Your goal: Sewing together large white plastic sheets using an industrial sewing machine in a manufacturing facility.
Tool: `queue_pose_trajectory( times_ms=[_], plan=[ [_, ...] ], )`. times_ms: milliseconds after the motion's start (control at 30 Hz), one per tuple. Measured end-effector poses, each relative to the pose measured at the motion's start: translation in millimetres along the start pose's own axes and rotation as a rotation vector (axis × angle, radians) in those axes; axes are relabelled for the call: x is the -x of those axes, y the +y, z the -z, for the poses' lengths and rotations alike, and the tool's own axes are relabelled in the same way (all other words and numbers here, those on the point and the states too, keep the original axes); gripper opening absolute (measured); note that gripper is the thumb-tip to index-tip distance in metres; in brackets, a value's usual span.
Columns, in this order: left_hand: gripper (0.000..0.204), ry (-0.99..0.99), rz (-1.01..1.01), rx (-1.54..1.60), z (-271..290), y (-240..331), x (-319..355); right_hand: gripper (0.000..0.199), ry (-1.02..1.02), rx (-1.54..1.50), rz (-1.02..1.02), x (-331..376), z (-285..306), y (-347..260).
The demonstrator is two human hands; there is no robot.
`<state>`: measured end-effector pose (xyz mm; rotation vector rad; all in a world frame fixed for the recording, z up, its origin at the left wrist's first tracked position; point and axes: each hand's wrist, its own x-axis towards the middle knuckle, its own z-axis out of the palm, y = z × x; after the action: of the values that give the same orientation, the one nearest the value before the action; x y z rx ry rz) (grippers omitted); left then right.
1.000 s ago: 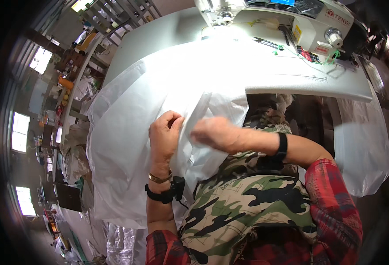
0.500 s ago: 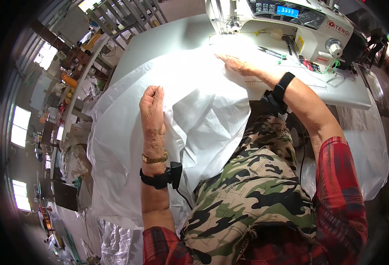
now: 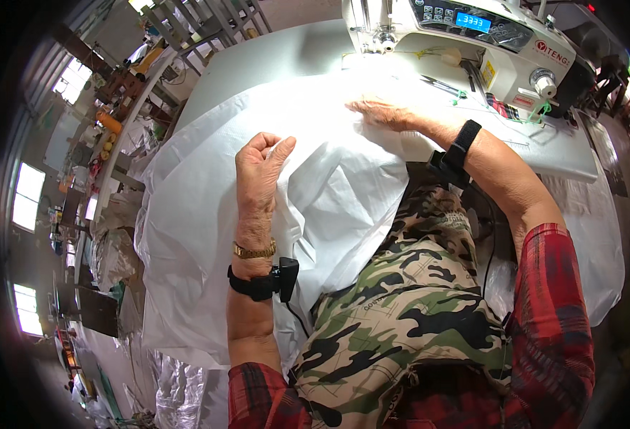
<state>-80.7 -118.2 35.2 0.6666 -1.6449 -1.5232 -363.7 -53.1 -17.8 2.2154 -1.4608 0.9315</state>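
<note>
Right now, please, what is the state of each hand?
Left hand: fingers curled, pinching a fold of the white fabric.
Right hand: open, lying flat on the fabric before the sewing machine.

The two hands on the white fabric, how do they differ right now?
The left hand is curled, fingers bent and pinching the white fabric near the table's front; the right hand lies flat, palm down, stretched out close to the sewing machine. The left wrist carries a gold bracelet beside its black strap; the right shows only a black strap. Both touch the same sheet.
</note>
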Motion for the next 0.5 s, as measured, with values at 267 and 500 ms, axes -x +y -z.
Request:
queue_pose_trajectory(
  times_ms=[267, 500],
  plan=[
    [0.017, -0.053, 0.030, -0.023, 9, -10, 0, 0.018, -1.039, -0.438, -0.746, -34, 73, -92],
    [0.019, -0.055, -0.044, 0.002, 4, -10, 2, 0.033, -0.592, -0.512, -0.487, -1, 56, -97]
  ],
)
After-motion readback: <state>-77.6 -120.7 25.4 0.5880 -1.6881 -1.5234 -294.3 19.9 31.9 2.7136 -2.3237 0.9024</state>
